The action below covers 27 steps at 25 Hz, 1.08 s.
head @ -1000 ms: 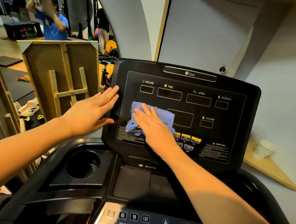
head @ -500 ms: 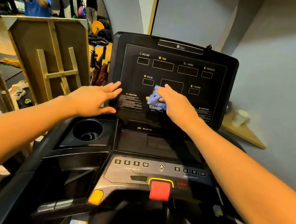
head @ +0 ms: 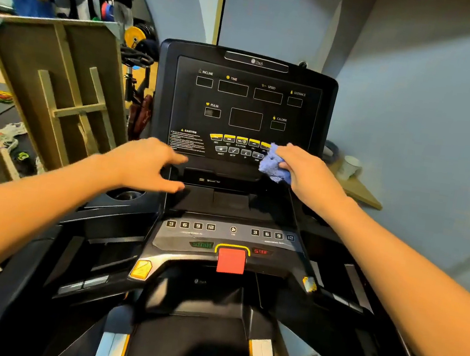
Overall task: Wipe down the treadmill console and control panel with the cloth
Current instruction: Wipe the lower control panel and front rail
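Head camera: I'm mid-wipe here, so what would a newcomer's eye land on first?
Likely the blue cloth bunched in the right hand, pressed at the lower right of the black console by the yellow buttons. Next, the red safety key at the centre of the lower control panel. The left hand hovers with spread fingers at the console's lower left edge.

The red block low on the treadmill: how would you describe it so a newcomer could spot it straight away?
Start at the tall black console, then drop past its shelf to the grey control panel with two rows of number buttons. The red block sits at that panel's bottom centre under a yellow arch, between the green START and red STOP labels. It is the only solid red piece, much bigger than any button.
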{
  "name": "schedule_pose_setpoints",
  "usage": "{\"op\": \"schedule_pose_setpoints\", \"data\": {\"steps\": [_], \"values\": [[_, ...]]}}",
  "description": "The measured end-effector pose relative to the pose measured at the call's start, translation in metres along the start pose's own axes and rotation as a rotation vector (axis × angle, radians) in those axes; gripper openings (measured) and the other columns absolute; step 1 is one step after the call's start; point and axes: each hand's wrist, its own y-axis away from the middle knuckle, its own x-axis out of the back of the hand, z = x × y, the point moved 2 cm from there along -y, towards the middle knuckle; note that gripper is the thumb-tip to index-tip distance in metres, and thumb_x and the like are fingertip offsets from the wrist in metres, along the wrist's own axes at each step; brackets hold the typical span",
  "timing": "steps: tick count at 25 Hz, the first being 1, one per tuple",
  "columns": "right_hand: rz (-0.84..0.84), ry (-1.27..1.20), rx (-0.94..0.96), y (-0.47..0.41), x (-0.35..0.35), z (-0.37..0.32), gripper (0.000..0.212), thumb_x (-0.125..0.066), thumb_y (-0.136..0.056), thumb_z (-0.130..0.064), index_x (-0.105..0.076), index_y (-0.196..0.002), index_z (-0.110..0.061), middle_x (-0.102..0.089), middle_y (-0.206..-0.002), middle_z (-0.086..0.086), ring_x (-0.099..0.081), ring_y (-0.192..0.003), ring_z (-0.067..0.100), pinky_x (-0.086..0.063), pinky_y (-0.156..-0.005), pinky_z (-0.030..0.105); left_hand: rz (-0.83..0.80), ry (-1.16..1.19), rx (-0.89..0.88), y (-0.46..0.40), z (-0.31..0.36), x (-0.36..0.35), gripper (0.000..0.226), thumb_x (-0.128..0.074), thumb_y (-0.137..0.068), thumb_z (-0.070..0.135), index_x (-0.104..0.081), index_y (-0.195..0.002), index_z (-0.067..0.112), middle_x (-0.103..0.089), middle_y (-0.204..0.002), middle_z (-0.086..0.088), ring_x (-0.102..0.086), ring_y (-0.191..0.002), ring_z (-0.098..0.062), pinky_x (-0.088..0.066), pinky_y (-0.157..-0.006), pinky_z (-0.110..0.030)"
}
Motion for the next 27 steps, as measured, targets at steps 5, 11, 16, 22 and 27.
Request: {"op": "schedule_pose_setpoints", "data": {"steps": [5, 11, 16, 22, 27], "values": [[0.005, -0.108, -0.003, 0.064, -0.045, 0.043, 0.035, -0.054, -0.096, -0.012, -0.054, -0.129, -0.023, -0.059, -0.127, 0.006, -0.056, -0.121, 0.027, -0.044, -0.097, 0.034, -0.157, 0.148, 0.121, 0.051, 0.028, -0.088, 0.093, -0.063, -0.074, 0.072, -0.044, -0.148, 0.018, -0.047, -0.152, -0.002, -0.047, -0.136, -0.018, -0.036, -0.114, -0.032], [-0.094, -0.13, 0.012, 0.13, -0.11, 0.059, 0.019, -0.044, -0.096, -0.053, -0.05, -0.109, -0.041, -0.057, -0.111, -0.02, -0.051, -0.101, 0.001, -0.031, -0.106, 0.024, -0.053, 0.257, 0.285, 0.088, 0.054, -0.145, 0.108, -0.06, -0.068, 0.071, -0.031, -0.154, 0.011, -0.019, -0.165, -0.007, -0.027, -0.149, -0.027, -0.019, -0.12, -0.032], [-0.06, -0.015, -0.031, 0.152, -0.13, 0.05, 0.03, -0.063, -0.091, -0.006, -0.058, -0.119, 0.002, -0.062, -0.118, 0.017, -0.051, -0.11, 0.023, -0.046, -0.096, 0.031, -0.016, 0.263, 0.297, 0.094, 0.061, -0.152, 0.105, -0.078, -0.076, 0.05, -0.021, -0.157, 0.016, -0.008, -0.167, -0.004, -0.026, -0.149, -0.029, -0.022, -0.122, -0.039], [-0.17, 0.132, -0.03, 0.155, -0.155, 0.05, 0.064, -0.069, -0.085, -0.022, -0.046, -0.143, -0.008, -0.041, -0.152, 0.01, -0.034, -0.14, 0.033, -0.04, -0.106, 0.053, 0.013, 0.295, 0.298, 0.096, 0.057, -0.157, 0.103, -0.075, -0.078, 0.052, -0.017, -0.157, 0.02, -0.004, -0.167, 0.003, -0.019, -0.151, -0.022, -0.019, -0.122, -0.034], [-0.109, 0.19, -0.055, 0.148, -0.167, 0.047, 0.059, -0.033, -0.097, -0.029, -0.032, -0.15, -0.002, -0.036, -0.153, 0.014, -0.025, -0.138, 0.03, -0.022, -0.113, 0.046, 0.032, 0.332, 0.305, 0.102, 0.054, -0.158, 0.104, -0.071, -0.079, 0.058, -0.014, -0.158, 0.023, -0.001, -0.167, 0.009, -0.015, -0.152, -0.014, -0.022, -0.121, -0.034]]}}
